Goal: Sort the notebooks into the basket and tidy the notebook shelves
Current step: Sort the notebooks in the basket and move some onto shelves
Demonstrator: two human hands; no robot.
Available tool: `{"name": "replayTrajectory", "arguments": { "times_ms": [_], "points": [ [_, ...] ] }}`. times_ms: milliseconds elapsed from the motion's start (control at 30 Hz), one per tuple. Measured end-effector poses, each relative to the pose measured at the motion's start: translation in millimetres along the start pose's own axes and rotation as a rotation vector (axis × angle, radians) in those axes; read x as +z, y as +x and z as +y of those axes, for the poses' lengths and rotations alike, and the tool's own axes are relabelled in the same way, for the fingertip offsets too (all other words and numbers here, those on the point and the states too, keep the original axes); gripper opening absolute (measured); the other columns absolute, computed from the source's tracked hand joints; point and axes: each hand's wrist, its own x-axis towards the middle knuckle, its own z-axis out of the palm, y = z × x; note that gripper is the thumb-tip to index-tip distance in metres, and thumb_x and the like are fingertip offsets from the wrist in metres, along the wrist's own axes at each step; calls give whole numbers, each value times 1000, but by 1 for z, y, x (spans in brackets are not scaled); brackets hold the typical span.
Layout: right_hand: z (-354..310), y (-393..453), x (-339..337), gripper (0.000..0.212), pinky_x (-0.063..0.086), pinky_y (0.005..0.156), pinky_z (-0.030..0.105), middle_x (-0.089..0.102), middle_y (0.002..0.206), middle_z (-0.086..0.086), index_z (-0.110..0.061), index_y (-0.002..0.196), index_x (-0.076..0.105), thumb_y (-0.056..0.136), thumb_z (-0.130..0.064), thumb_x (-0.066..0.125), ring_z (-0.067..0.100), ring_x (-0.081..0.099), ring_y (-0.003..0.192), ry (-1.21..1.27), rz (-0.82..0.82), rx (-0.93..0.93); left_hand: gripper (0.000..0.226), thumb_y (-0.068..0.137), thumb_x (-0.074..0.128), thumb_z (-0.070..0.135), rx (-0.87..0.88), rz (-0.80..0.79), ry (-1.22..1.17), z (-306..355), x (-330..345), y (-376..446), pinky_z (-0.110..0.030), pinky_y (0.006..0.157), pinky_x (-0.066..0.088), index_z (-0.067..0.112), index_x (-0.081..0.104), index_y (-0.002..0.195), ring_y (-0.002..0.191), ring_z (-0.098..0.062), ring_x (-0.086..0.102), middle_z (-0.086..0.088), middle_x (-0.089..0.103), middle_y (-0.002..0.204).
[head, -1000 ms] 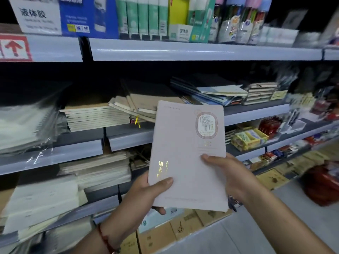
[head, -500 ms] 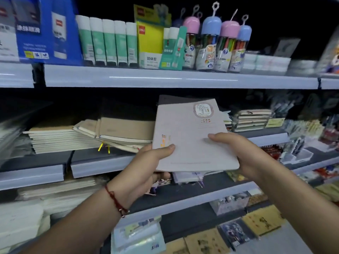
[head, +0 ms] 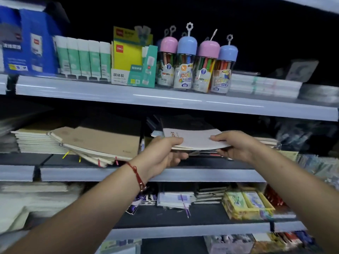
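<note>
Pale grey-pink, the notebook (head: 194, 139) lies nearly flat between my hands, small gold lettering near its left edge. My left hand (head: 163, 153) pinches its 9 o'clock edge, thumb on top; my right hand (head: 236, 146) grips the 3 o'clock edge. It sits over a pile on the middle shelf (head: 201, 174), kraft notebooks (head: 102, 142) at 9 o'clock.

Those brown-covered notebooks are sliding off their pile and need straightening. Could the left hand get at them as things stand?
Probably not yet: the left hand grips the pale notebook together with the right hand. Once freed, the way looks open, since the brown-covered notebooks lie just to its left on the same shelf.
</note>
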Motion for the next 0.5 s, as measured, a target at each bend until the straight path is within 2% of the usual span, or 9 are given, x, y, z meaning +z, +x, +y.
{"name": "replayTrajectory", "arguments": {
  "times_ms": [67,100,167,300,367,500],
  "points": [
    [7,14,-6,15,45,38,18,64,93,9,-5,103,64,89,-8,69,15,60,61,-74,34,-50,33,96,62,9,101,18,138,-12,6,2,-21,38,45,27,51,121,54,-18,65,-7,72,94],
    [12,20,-9,28,45,39,19,65,99,8,-5,115,61,89,-10,70,16,61,64,-115,44,-84,45,95,64,9,133,34,208,-19,7,3,-23,40,47,34,46,128,54,-18,64,-7,71,99],
    [20,28,-14,48,46,42,20,63,110,5,-17,134,51,90,-14,70,17,61,69,-190,68,-146,68,94,66,12,161,80,318,-30,8,9,-24,42,48,35,33,148,53,-14,63,-7,68,103],
    [28,33,-15,53,40,40,17,65,104,-2,-24,145,47,95,-27,64,10,56,49,-372,56,-255,63,96,62,23,232,138,541,-32,5,18,-23,43,46,29,35,153,49,-11,58,0,64,82],
    [28,37,-13,53,40,42,18,65,103,-5,-23,146,46,96,-32,62,11,54,51,-422,54,-282,59,98,58,29,239,155,633,-30,0,24,-23,43,44,33,34,152,47,-12,56,2,60,72],
    [25,44,-8,56,38,41,17,61,108,0,-19,147,44,96,-36,60,13,54,52,-539,70,-313,55,100,52,40,205,163,779,-28,-10,34,-21,43,39,40,33,152,43,-14,46,8,48,48]
  ]
}}
